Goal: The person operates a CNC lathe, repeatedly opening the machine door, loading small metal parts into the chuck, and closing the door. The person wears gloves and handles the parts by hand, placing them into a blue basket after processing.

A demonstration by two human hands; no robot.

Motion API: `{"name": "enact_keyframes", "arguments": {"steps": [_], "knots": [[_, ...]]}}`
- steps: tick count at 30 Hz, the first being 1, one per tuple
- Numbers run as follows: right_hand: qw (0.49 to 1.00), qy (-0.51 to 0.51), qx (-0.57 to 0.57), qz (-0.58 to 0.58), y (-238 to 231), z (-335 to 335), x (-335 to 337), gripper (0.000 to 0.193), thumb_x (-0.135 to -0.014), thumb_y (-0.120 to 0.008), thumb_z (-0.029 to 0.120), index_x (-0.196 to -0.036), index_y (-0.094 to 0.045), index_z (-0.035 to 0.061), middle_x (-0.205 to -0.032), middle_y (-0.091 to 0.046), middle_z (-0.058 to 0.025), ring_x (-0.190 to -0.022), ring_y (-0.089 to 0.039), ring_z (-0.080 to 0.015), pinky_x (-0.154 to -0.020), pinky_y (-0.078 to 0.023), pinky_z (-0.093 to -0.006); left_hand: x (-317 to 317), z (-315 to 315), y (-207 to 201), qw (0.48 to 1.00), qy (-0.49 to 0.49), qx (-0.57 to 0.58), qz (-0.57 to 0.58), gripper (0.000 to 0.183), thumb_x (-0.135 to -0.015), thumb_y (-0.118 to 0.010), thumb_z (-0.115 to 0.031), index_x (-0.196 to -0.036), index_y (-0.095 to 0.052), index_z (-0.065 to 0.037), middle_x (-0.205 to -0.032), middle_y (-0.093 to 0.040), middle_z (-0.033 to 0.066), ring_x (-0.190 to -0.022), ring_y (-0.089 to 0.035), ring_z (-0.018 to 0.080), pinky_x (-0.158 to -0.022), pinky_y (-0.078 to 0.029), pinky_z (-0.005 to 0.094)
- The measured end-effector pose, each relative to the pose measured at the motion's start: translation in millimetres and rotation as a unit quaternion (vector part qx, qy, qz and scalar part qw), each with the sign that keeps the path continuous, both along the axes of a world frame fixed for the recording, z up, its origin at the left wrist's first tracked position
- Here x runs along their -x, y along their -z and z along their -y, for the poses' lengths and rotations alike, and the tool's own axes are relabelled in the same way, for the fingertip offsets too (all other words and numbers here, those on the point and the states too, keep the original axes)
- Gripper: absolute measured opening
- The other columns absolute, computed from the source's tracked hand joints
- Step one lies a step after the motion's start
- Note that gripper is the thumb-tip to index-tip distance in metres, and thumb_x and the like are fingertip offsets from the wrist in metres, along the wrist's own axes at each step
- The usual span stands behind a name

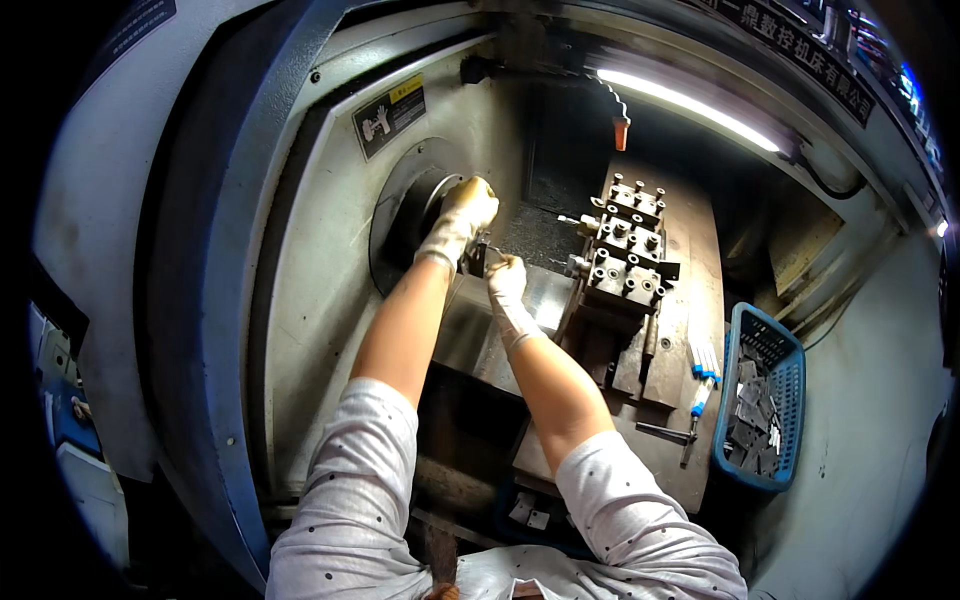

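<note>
Both my hands wear pale gloves and work close together at the round chuck [408, 225] of a lathe. My left hand [470, 208] is closed at the chuck's front face, its fingers curled; what lies inside them is hidden. Just below and to the right, my right hand [507, 280] pinches a small metal piece [491, 258] beside the chuck. The piece is too small and partly covered to tell its exact kind.
Right of my hands stands a tool block [628, 240] with several bolts and protruding cutters. A T-handled wrench [662, 433] lies on the slide near white-and-blue brushes [704, 365]. A blue basket [792, 400] holds dark metal parts. An orange-tipped nozzle [622, 133] hangs behind.
</note>
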State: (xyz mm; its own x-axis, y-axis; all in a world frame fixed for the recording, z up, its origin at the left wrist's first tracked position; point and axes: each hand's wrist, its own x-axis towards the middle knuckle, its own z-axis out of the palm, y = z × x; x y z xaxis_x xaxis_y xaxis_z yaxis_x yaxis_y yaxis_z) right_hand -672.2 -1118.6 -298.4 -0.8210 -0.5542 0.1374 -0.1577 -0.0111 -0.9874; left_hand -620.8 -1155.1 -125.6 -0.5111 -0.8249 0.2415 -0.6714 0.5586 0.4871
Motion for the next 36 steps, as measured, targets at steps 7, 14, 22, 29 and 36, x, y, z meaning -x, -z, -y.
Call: {"name": "enact_keyframes", "arguments": {"steps": [7,14,22,29,36], "knots": [[0.899,0.084,0.082,0.422,-82.2,34.5,-9.1,0.019,-0.070,-0.041,0.018,-0.075,-0.049,0.0011,-0.060,-0.051,-0.0091,-0.044,-0.044,-0.0161,-0.042,-0.037,-0.0247,-44.5,-24.5,27.5,0.944,0.001,0.231,-0.236,0.019,-0.068,-0.048,-0.014,-0.080,-0.054,-0.001,-0.079,-0.054,0.0128,-0.074,-0.051,0.0250,-0.067,-0.040,0.0300],[0.941,0.009,0.237,-0.240,-133.8,-17.0,-26.7,0.005,-0.070,-0.045,0.003,-0.074,-0.044,0.0029,-0.068,-0.049,-0.0114,-0.059,-0.047,-0.0229,-0.053,-0.038,-0.0273,-40.1,-20.6,29.7,0.953,0.026,0.202,-0.223,0.021,-0.067,-0.048,-0.012,-0.084,-0.053,-0.003,-0.083,-0.053,0.0131,-0.077,-0.051,0.0249,-0.068,-0.039,0.0291],[0.894,-0.268,-0.055,-0.354,-99.5,-102.9,-59.8,0.009,-0.063,-0.043,0.005,-0.069,-0.050,0.0029,-0.067,-0.049,-0.0139,-0.065,-0.049,-0.0260,-0.059,-0.038,-0.0335,-40.5,5.0,16.2,0.985,0.069,0.009,-0.158,0.032,-0.073,-0.041,-0.032,-0.079,-0.052,-0.003,-0.075,-0.053,0.0150,-0.068,-0.051,0.0282,-0.058,-0.039,0.0326],[0.924,-0.157,0.054,0.345,-91.4,-37.6,-10.4,0.022,-0.066,-0.045,0.022,-0.079,-0.049,0.0055,-0.095,-0.045,-0.0077,-0.096,-0.033,-0.0188,-0.083,-0.021,-0.0325,-72.3,-57.4,25.6,0.845,0.041,0.055,-0.531,0.025,-0.078,-0.039,-0.019,-0.087,-0.047,0.002,-0.083,-0.052,0.0114,-0.076,-0.048,0.0178,-0.069,-0.037,0.0243],[0.931,-0.276,0.230,0.061,-80.1,-67.7,-37.6,0.015,-0.073,-0.043,0.012,-0.074,-0.054,0.0011,-0.099,-0.044,-0.0073,-0.088,-0.040,-0.0143,-0.080,-0.027,-0.0239,-118.8,-89.1,59.7,0.856,-0.055,0.036,-0.513,0.022,-0.077,-0.041,-0.015,-0.089,-0.047,0.002,-0.086,-0.051,0.0102,-0.077,-0.049,0.0156,-0.069,-0.039,0.0237]]}}
